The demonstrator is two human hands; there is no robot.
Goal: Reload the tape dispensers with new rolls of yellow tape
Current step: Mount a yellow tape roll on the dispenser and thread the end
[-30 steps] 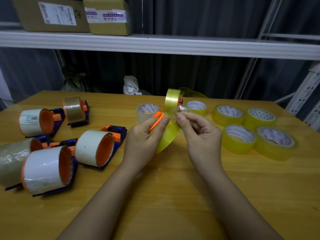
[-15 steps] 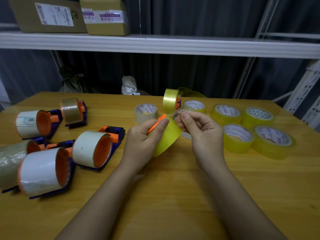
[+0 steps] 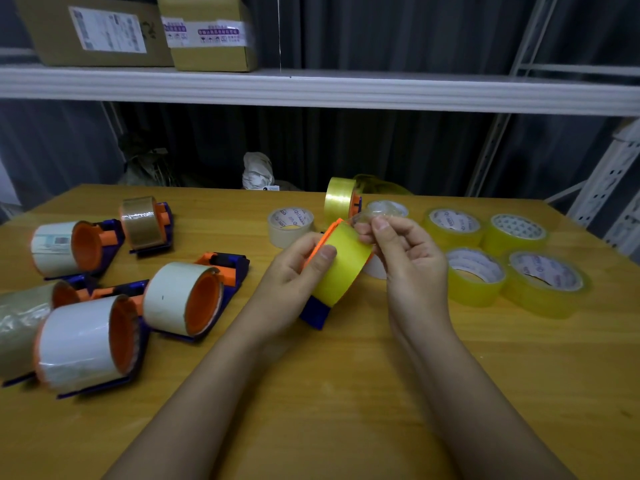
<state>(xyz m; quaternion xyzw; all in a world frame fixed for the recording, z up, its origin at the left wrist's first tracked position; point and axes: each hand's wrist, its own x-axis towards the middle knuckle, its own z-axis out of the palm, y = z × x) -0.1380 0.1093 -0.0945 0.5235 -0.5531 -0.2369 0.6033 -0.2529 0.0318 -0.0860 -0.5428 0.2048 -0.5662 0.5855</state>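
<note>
My left hand (image 3: 298, 271) grips a blue and orange tape dispenser (image 3: 317, 311) that carries a yellow tape roll (image 3: 343, 268), thumb pressed on the roll's face. My right hand (image 3: 405, 258) pinches the loose clear end of the tape (image 3: 369, 216) just above the roll. Several new yellow rolls (image 3: 474, 275) lie flat on the table to the right. Another dispenser with a yellow roll (image 3: 339, 199) stands upright behind my hands.
Several dispensers with white and brown rolls (image 3: 187, 299) lie at the left of the wooden table (image 3: 346, 410). A pale roll (image 3: 290, 226) lies behind my left hand. A white shelf (image 3: 346, 91) with cardboard boxes (image 3: 207, 32) runs above.
The dispenser with its yellow roll has turned so the roll's broad face shows and its blue base is visible. My right hand has lifted the tape end slightly higher.
</note>
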